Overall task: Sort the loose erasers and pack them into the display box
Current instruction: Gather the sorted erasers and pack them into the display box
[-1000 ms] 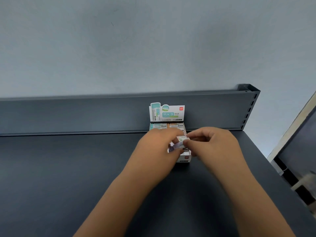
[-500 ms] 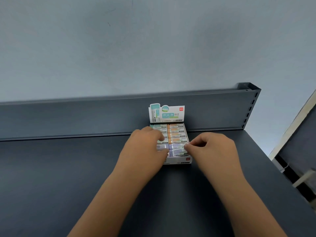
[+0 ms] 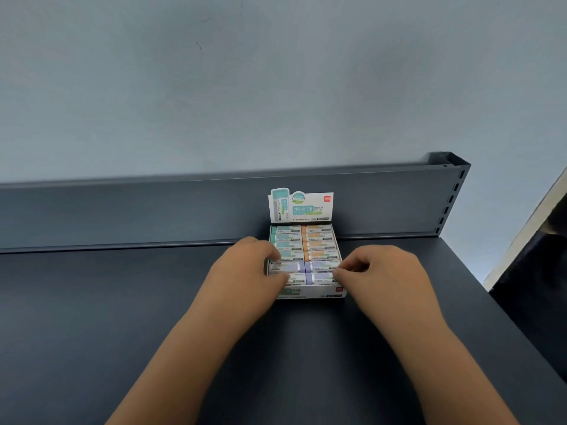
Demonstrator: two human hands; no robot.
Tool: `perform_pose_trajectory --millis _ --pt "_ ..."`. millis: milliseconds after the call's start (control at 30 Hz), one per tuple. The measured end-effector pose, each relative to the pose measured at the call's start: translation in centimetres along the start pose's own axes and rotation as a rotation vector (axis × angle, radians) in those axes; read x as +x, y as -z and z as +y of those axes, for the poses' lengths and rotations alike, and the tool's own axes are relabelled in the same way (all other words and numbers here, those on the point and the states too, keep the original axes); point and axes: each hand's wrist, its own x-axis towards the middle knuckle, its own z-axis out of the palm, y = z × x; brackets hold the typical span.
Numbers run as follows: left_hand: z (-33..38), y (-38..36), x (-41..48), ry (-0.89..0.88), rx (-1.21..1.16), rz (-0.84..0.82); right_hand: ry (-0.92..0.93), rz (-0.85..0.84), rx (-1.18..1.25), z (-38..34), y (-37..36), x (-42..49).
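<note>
The right hand point(image 3: 382, 269) is reaching in from the display box's 3 o'clock side, its curled thumb and forefinger pinching the end of the front-right eraser point(image 3: 322, 277), a purple one. The left hand point(image 3: 245, 271) is lying against the 9 o'clock side, fingers bent over the left column and thumb resting on the front-left piece; I cannot tell whether it is gripping anything. The erasers point(image 3: 319, 240) are sitting in two columns inside the display box point(image 3: 310, 293): teal at 11 o'clock, orange at 1 o'clock, purple nearest the person. A header card point(image 3: 302, 207) is standing upright at the box's 12 o'clock end. The box is resting on a dark shelf point(image 3: 92, 317), near its back rail point(image 3: 122, 213), beneath a pale wall point(image 3: 245, 87).
</note>
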Motion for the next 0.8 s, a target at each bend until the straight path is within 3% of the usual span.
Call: perform_pose_trajectory --millis 67,200,333,433,600,800 --pt "-0.3 0.0 0.1 0.066 -0.081 0.01 0.005 -0.04 -0.029 -0.2 0.6 -0.2" --pt "-0.6 0.3 0.3 0.295 -0.507 -0.089 0.017 -0.164 -0.048 -1.0 2.4 0.0" --pt "-0.6 0.8 1.1 0.422 -0.791 -0.098 -0.027 -0.089 0.086 -1.4 2.8 2.2" --pt "0.0 0.9 1.7 0.474 -0.944 -0.105 -0.086 -0.127 0.143 -1.6 1.7 3.6" --pt "0.1 0.5 2.2 0.442 -0.97 -0.158 -0.187 -0.261 0.387 -0.7 -0.9 4.2" --pt "-0.8 0.1 2.3 0.324 -0.894 -0.219 -0.173 -0.288 0.39 -0.1 -1.6 4.2"
